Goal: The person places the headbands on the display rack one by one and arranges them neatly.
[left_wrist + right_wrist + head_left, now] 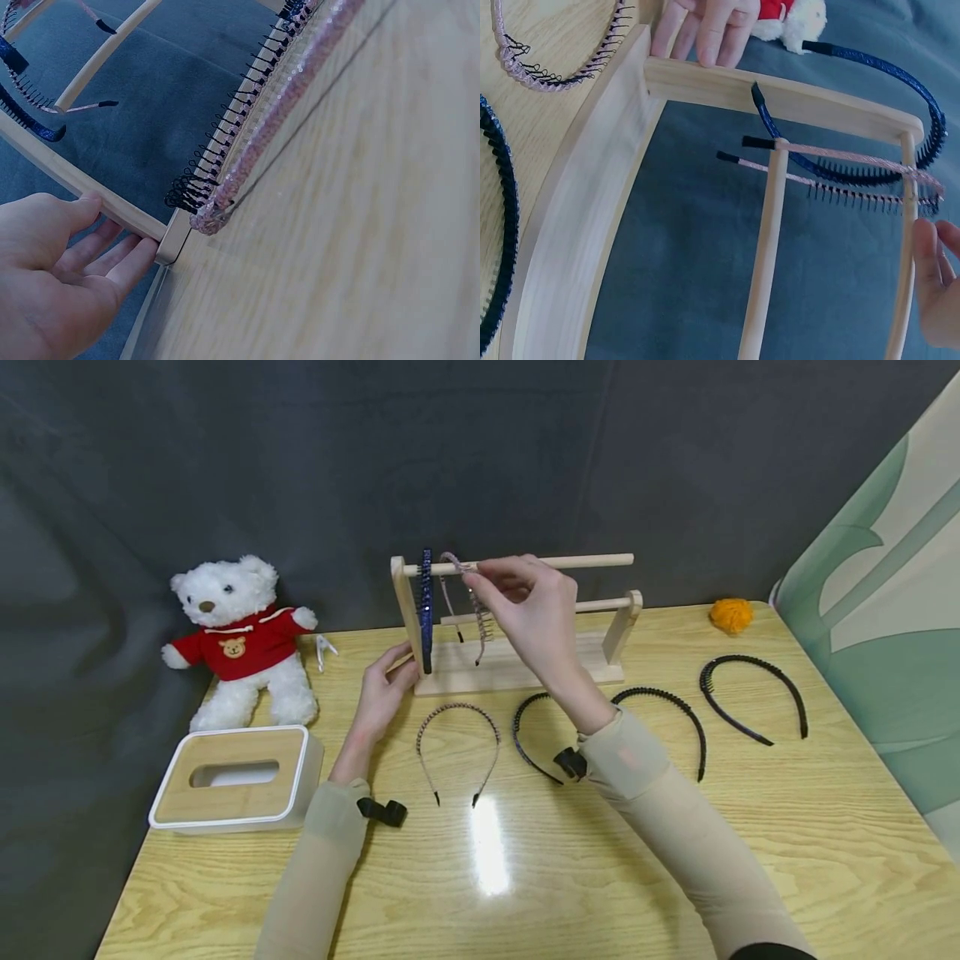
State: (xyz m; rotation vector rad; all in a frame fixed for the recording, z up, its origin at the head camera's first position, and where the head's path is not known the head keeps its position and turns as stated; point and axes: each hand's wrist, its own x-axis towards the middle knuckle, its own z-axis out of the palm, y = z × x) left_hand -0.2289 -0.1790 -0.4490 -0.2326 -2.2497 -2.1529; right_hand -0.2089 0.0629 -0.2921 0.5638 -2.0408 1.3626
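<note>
Left hand (382, 689) toward nine o'clock, thumb and fingers closed on the foot of the left upright (409, 602) of the wooden rack (510, 677), apparently as a brace. Toward ten, blue headband (427, 610), hung over the upper rod (592, 562) just beside that upright. Toward eleven, pink headband (840, 154), straddling the same rod slightly askew, tips dangling near the free end of the lower rod (600, 605). Toward one, right hand (532, 606), drawn narrow at the crown of that pink headband in what looks like a light fingertip pinch.

For a tidy hang, judging from here: keep bracing at nine so as not to drag the wood about; turn the crown square to the rod, to match the blue headband; let one leg down on each side, clear of the lower rod; leave a gap toward ten to avoid tangling teeth; loosen the pinch only after settling the weight.

As for containers, at eight, white tissue box (306, 777) under a wooden lid (225, 802); through the slot, something pale, but cannot tell whether tissues or lining. Across the desk (570, 893), outside any container: at six, spare pink headband (457, 706); toward five, dark headband (517, 731), partly hidden; toward three, orange pompom (731, 616).
</note>
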